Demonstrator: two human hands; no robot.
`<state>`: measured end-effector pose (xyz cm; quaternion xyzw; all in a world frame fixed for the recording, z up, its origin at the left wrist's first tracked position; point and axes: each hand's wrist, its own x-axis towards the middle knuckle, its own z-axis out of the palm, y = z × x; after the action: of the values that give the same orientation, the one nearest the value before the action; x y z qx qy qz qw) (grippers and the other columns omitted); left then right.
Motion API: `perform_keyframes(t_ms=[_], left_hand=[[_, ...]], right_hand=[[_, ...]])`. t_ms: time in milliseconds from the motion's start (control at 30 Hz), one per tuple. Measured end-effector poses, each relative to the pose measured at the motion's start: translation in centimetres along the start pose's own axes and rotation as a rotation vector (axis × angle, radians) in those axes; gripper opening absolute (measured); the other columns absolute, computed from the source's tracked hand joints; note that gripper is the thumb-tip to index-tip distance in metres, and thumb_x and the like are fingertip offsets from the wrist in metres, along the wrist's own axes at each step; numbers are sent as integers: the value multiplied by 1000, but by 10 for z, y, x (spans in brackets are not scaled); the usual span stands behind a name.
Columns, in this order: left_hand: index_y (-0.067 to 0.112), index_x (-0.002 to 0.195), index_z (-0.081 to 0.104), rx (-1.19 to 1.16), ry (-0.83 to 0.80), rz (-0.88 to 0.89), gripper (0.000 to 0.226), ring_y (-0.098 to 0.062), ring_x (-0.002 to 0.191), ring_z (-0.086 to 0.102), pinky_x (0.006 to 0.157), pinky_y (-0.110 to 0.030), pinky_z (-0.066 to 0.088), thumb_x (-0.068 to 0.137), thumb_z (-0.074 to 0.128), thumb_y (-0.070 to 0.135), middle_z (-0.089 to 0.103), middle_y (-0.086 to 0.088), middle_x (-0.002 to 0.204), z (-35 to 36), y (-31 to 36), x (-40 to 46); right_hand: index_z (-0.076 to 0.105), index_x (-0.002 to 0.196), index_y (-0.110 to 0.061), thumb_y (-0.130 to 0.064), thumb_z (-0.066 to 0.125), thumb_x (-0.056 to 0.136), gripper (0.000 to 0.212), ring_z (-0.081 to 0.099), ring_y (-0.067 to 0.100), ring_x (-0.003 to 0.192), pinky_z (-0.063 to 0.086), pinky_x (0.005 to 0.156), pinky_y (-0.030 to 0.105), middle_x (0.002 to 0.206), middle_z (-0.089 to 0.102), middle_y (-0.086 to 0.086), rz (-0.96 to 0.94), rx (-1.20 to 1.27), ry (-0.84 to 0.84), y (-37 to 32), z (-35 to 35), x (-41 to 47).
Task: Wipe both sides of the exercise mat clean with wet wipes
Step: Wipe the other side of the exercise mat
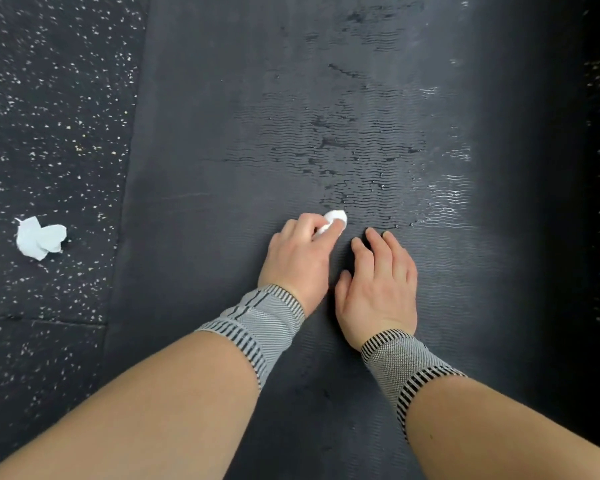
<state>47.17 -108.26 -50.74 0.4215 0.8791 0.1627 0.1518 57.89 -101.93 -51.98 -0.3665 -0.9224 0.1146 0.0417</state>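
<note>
Head view: left hand (pixel 298 258) fingers grip wipe (pixel 333 221) mid-mat (pixel 222 133); right hand (pixel 378 285) flat, fingers relaxed; mat edges well apart.

mat (pixel 222 98) dark grey, ribbed | wipe (pixel 335 218) white | floor (pixel 49 116) black, white-speckled

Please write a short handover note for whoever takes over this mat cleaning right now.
Left hand grips a balled wet wipe against the exercise mat. Right hand rests flat on the mat, fingers straight. A crumpled used wipe lies on the speckled floor to the left. Wet streaks show ahead of the hands; the near and left parts look dry. Left: finish this side, then the other.
</note>
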Motion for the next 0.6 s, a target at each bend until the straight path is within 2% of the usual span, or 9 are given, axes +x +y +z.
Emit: perform_keyframes(t_ms=[133,233,300,367,467,533,600], left_hand=[[16,144,42,-27,100,-35,52,-28,104,55,87,-43,46,94,35,24,62,-2,120,-11,-12,0],[17,144,42,-48,163,-129,52,-24,111,51,87,-44,41,92,43,12,65,4,108,-3,-7,7],[27,144,36,26,123,-161,59,-19,120,44,94,-42,32,90,45,7,62,13,116,7,-4,7],[30,143,31,102,106,-135,58,-17,126,36,96,-38,23,90,45,11,56,18,130,16,-6,6],[22,143,37,93,149,-140,54,-18,127,37,97,-40,29,90,48,21,46,6,146,18,-7,4],[16,144,40,57,168,-188,53,-21,130,40,100,-40,30,93,41,27,38,-1,152,18,-6,6],[15,147,35,62,137,-232,52,-19,133,35,103,-34,23,97,40,27,31,-1,156,20,-6,5]], right_hand=[[58,121,-5,-28,44,85,45,41,33,128,27,108,45,133,53,14,-9,34,13,1,0,-1],[59,120,-5,-24,54,84,41,43,34,128,30,107,47,132,54,14,1,54,3,1,-1,-1],[60,119,-5,-24,58,84,40,45,33,127,32,107,47,131,55,13,12,92,-5,0,-3,-1],[59,122,-8,-28,50,87,42,46,31,127,33,106,45,130,57,9,42,172,8,1,-8,0],[55,128,-19,-37,39,89,46,50,27,114,38,95,43,116,64,-1,132,305,37,-4,-20,14],[58,125,-26,-38,43,89,40,50,26,100,40,85,41,103,66,-6,127,310,37,-14,-20,34],[64,114,-26,-32,51,90,28,47,25,93,43,81,39,97,63,-3,64,281,-17,-28,-16,56]])
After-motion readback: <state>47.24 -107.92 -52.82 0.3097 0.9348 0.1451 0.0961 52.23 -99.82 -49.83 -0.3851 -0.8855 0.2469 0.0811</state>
